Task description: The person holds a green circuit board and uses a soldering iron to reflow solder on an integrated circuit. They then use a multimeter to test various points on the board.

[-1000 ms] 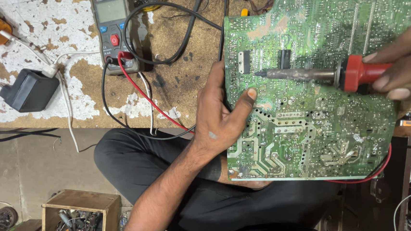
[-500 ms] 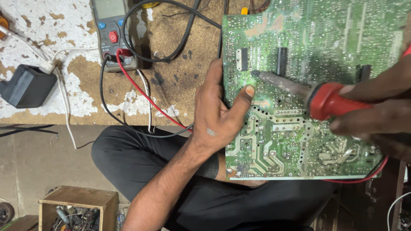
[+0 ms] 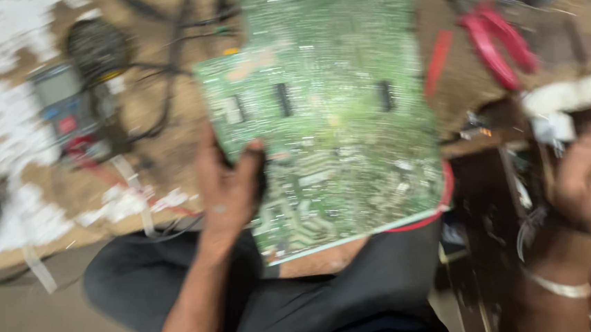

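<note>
A large green circuit board [image 3: 327, 113] lies tilted over the person's lap, its far end toward the worn worktop [image 3: 165, 150] (the whole view is motion-blurred). The left hand [image 3: 228, 189] clasps the board's near-left edge, thumb on top. The right hand [image 3: 590, 173], well right of the board, is raised near a white object [image 3: 564, 98]; whether its grip is clenched I cannot tell. Left of the board lies a multimeter [image 3: 64, 98]; beyond its right edge, red-handled pliers [image 3: 494, 45].
</note>
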